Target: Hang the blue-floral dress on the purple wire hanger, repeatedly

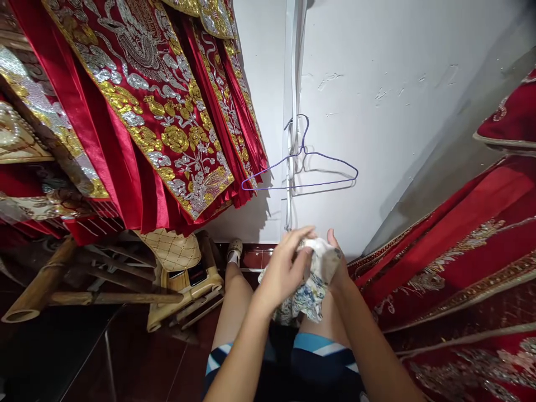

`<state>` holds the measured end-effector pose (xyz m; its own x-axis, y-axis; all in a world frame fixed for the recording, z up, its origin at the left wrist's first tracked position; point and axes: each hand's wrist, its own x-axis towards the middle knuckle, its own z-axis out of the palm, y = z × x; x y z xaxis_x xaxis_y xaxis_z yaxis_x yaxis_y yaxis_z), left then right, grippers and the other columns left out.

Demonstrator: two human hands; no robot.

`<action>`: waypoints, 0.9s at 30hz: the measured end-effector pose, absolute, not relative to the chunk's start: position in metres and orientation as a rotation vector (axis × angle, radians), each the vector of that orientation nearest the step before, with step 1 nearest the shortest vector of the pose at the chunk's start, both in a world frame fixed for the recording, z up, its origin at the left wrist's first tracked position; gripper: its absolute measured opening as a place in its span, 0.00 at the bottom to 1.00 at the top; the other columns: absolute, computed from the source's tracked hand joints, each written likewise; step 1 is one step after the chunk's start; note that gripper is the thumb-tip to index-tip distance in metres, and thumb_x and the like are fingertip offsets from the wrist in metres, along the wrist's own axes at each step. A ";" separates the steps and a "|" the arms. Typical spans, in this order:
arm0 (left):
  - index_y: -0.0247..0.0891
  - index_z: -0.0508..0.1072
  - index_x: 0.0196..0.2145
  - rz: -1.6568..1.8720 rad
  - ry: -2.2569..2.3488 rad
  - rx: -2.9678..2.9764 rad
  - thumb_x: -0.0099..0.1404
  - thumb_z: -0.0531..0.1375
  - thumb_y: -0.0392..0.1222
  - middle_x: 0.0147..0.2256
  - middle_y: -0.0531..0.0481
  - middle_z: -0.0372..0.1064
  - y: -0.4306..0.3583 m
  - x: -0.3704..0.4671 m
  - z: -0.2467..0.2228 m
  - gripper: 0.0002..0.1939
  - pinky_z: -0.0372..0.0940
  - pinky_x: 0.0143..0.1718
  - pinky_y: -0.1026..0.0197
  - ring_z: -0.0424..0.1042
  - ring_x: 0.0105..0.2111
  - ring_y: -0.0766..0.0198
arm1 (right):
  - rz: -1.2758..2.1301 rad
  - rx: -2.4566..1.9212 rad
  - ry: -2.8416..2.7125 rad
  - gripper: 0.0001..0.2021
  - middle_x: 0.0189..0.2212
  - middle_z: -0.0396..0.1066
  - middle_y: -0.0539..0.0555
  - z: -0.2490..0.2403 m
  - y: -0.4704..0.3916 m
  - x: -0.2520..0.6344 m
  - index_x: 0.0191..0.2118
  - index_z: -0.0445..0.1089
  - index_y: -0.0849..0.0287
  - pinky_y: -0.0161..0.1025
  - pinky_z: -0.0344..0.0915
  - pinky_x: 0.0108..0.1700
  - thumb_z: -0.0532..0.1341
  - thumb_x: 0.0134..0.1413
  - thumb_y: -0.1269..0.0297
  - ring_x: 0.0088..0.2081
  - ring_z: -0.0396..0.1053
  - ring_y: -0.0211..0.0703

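Observation:
A crumpled white garment with a blue and green floral print (309,296) is bunched between my hands, above my lap. My left hand (288,259) lies over its upper left side, fingers bent and gripping the cloth. On the other side, my right hand (340,268) holds the garment with the thumb pointing up; its other fingers are mostly hidden behind the fabric. Straight ahead, a thin purple hanger (320,184) hangs with no clothing on it against the white wall. What kind of garment it is cannot be made out.
Red robes with gold and silver embroidery (176,134) hang at left. More red embroidered cloth (469,251) fills the right side. A bamboo chair (184,298) stands at lower left, with a quilted cream bag (173,251) on it. A white strap or cable (293,72) runs down the wall (377,50).

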<state>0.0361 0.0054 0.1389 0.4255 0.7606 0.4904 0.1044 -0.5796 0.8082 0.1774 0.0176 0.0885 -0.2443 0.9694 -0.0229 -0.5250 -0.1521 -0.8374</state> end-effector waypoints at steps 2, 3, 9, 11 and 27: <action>0.45 0.65 0.63 1.119 0.702 1.972 0.75 0.53 0.51 0.61 0.43 0.65 0.027 0.025 0.142 0.23 0.53 0.67 0.50 0.62 0.63 0.53 | 1.780 -0.667 -0.804 0.31 0.33 0.77 0.57 0.102 0.022 0.175 0.38 0.74 0.53 0.52 0.74 0.43 0.55 0.49 0.28 0.44 0.76 0.59; 0.44 0.65 0.63 1.038 0.672 1.958 0.75 0.51 0.55 0.62 0.43 0.65 0.038 0.021 0.142 0.24 0.55 0.65 0.51 0.61 0.64 0.52 | 1.823 -0.641 -0.792 0.30 0.32 0.77 0.58 0.108 0.023 0.176 0.38 0.74 0.54 0.52 0.74 0.42 0.58 0.47 0.30 0.43 0.76 0.60; 0.37 0.72 0.30 0.314 0.675 2.038 0.66 0.48 0.73 0.30 0.49 0.71 0.086 -0.015 0.128 0.34 0.66 0.35 0.59 0.70 0.33 0.58 | 1.623 -0.785 -1.430 0.11 0.25 0.73 0.52 0.153 0.044 0.216 0.31 0.73 0.58 0.38 0.64 0.28 0.66 0.37 0.62 0.25 0.68 0.42; 0.37 0.67 0.23 0.135 0.828 2.189 0.63 0.55 0.71 0.23 0.52 0.65 0.096 -0.034 0.128 0.32 0.59 0.28 0.61 0.63 0.24 0.63 | 1.128 -1.020 -1.670 0.06 0.24 0.70 0.50 0.164 0.058 0.236 0.29 0.72 0.58 0.36 0.61 0.29 0.65 0.38 0.67 0.26 0.65 0.40; 0.34 0.77 0.32 0.564 1.925 2.453 0.69 0.48 0.43 0.32 0.35 0.77 0.123 -0.106 0.174 0.20 0.63 0.37 0.55 0.75 0.34 0.48 | 0.450 -1.344 -1.690 0.12 0.28 0.72 0.52 0.120 0.141 0.250 0.35 0.73 0.57 0.39 0.60 0.34 0.53 0.49 0.68 0.31 0.66 0.46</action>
<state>-0.1057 0.1235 0.1744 0.1990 0.9355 0.2920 0.9452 -0.2619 0.1949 0.2503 0.1411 0.1200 -0.0020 0.9081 0.4188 0.5793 0.3424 -0.7397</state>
